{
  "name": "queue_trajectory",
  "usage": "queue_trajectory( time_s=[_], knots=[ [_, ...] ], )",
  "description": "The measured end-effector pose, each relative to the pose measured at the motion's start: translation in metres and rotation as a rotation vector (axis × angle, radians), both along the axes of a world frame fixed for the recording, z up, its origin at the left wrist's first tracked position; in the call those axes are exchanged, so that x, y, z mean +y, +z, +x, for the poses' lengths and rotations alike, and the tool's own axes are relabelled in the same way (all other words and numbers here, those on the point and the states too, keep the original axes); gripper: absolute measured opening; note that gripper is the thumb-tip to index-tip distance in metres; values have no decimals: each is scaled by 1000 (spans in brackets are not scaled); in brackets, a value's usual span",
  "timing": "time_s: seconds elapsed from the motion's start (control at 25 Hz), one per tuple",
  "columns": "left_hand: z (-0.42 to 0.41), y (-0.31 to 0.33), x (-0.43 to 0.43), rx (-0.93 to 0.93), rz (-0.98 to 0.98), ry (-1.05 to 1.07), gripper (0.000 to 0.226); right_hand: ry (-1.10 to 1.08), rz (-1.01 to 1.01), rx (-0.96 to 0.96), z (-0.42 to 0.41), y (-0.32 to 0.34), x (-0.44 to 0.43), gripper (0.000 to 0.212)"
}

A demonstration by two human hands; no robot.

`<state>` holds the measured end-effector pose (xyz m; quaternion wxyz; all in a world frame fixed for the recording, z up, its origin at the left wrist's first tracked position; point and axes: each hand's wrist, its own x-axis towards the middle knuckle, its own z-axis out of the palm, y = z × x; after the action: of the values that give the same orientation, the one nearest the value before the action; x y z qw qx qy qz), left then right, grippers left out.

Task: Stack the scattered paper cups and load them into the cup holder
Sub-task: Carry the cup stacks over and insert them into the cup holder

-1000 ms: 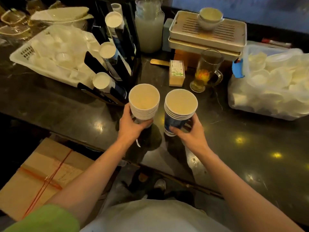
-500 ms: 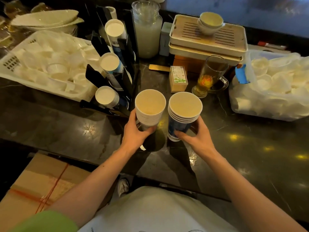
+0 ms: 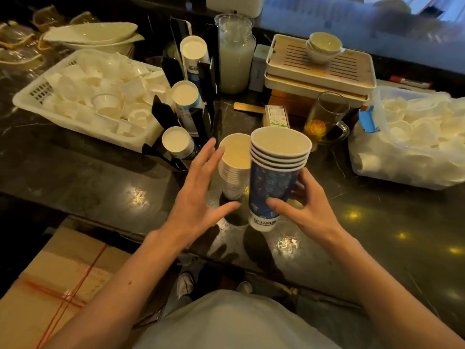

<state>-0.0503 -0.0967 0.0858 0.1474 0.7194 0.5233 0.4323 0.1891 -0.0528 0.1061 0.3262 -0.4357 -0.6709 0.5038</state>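
Blue cups (image 3: 273,182) gripped by right hand (image 3: 305,210) half hide white stack (image 3: 232,167); left hand (image 3: 198,197) spread, empty.

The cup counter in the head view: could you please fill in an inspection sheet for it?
Surface: dark glossy counter.
Job's things: blue cup stack; white cup stack standing on the counter; cup holder, three slots loaded.
Clutter: white basket, glass mug, tea tray, jar.
Grippers: right hand grips the blue cup stack; left hand open beside the white cup stack.
Cables: nothing seen.
Surroundings: cardboard box below.
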Motion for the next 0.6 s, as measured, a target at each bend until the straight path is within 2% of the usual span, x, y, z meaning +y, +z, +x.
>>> queue_trajectory(
  time_s=[0.16,0.24,0.36,0.44,0.6],
  knots=[
    [-26,29,9,72,-60,-194,129,98,36,57,-27,23,-3,84],
    [-37,40,6,73,-75,-221,134,163,41,117,-42,38,-1,90],
    [-56,56,6,23,-124,-203,136,223,102,174,-69,57,9,86],
    [-67,62,8,-53,-149,-171,130,243,151,146,-88,70,17,80],
    [-79,74,16,-358,-195,-79,116,266,161,109,-118,90,37,91]
  ],
)
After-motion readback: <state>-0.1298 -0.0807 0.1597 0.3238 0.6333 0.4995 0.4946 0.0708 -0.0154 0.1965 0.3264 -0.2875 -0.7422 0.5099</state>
